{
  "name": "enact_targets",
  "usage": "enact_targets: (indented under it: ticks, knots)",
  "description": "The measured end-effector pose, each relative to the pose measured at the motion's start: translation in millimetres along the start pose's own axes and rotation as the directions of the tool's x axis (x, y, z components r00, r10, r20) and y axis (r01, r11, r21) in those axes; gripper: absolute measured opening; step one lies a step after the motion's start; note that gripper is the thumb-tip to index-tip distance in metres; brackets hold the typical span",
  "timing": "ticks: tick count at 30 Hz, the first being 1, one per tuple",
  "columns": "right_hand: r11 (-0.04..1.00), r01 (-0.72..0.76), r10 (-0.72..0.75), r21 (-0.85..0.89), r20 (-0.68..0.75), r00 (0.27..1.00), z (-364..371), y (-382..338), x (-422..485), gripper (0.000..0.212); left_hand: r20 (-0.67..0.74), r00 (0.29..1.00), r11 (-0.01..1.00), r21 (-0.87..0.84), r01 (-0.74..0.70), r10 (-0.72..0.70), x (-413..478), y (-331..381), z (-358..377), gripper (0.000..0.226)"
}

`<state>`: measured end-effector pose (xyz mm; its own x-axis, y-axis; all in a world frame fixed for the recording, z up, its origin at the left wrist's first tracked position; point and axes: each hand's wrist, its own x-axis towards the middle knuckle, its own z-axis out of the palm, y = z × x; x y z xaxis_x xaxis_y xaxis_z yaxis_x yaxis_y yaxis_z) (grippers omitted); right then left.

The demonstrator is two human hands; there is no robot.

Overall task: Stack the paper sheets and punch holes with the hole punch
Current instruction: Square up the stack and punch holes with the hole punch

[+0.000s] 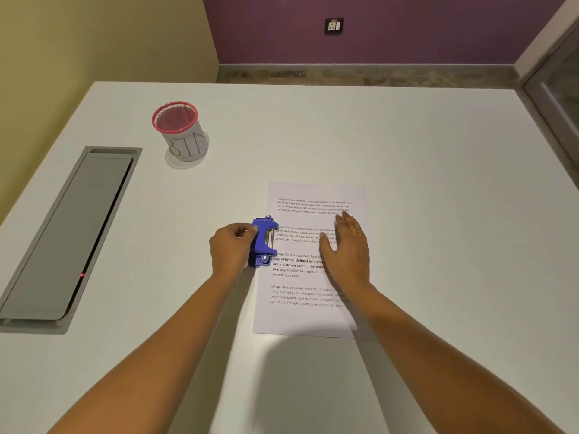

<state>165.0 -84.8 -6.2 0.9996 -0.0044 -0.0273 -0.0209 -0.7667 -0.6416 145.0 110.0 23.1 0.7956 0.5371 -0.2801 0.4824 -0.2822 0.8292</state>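
Plainly, the count is short: one blue hole punch [263, 242], one printed paper stack [300, 317] of which only the top sheet shows, so the number of sheets cannot be told, one red-rimmed mesh cup [180, 133], and one grey hatch [69, 233] set into the white table [423, 145].

Two bare hands are at work. The left hand [233, 245] has its fingers curled round the near-left side of the hole punch, gripping it. From that grip the punch lies immediately to the right, touching the fingers, with its mouth set over the left long edge of the paper, about midway along it.

The right hand [347, 249] lies flat with straight fingers, pressing on the middle of the sheet, just right of the punch. The cup and hatch sit well apart, left of the gripping hand.
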Motion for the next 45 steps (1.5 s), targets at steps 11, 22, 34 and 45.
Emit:
enact_targets:
  ticks: [11,22,34,45]
  knots:
    - [0.932,-0.363,0.363,0.007,0.027,0.932,-37.4,15.2,-18.4,0.055,-0.028,0.998,0.997,0.055,0.061,-0.059,-8.1,5.9,-3.2,0.017]
    - [0.723,-0.615,0.611,0.315,0.124,0.782,-59.2,15.4,10.2,0.022,-0.011,0.991,0.991,0.020,0.131,-0.130,-7.8,8.2,-3.5,0.019]
    - [0.641,-0.675,0.592,0.366,0.324,0.738,-57.9,19.1,24.6,0.048,-0.015,0.987,0.987,-0.013,0.161,-0.161,-8.6,8.8,-3.4,0.014]
    - [0.780,-0.534,0.518,0.325,0.142,0.844,-45.5,15.4,5.9,0.027,-0.004,0.988,0.987,-0.025,0.156,-0.156,-11.2,10.7,-4.2,0.013]
